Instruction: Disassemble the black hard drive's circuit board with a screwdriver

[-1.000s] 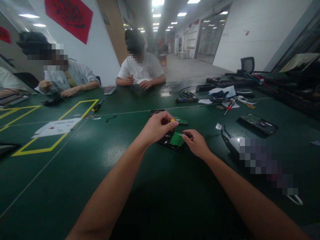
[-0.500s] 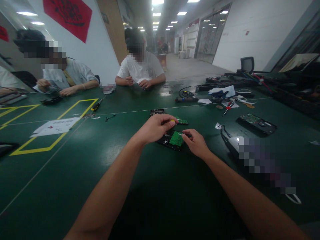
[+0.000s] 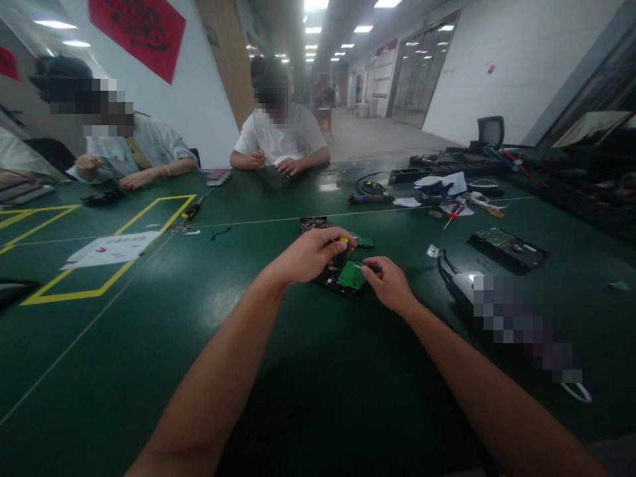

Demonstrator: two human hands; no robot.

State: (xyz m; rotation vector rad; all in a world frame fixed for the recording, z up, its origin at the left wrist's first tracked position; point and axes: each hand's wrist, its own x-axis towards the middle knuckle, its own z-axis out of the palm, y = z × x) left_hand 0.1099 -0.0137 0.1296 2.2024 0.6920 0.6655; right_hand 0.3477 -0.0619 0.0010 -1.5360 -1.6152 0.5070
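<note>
A black hard drive (image 3: 336,283) with a green circuit board (image 3: 352,275) lies on the green table in front of me. My left hand (image 3: 318,255) is closed round a screwdriver (image 3: 344,242), whose yellow handle end shows above the fingers. The tool stands roughly upright over the drive, and its tip is hidden. At the drive's right edge, my right hand (image 3: 389,281) grips the side with thumb and fingers. Just behind my left hand lie a loose green circuit board (image 3: 364,242) and another dark drive part (image 3: 313,223), partly covered.
To the right are another hard drive (image 3: 509,248), a red screwdriver (image 3: 453,215) and a blurred dark pouch (image 3: 521,324) with a strap. A white paper (image 3: 109,250) and a yellow-black screwdriver (image 3: 193,208) lie left. Two people (image 3: 281,136) sit across the table, hands on small things.
The yellow screwdriver end shows slightly more above my left fingers. Both hands keep their places at the hard drive; the view has shifted a little.
</note>
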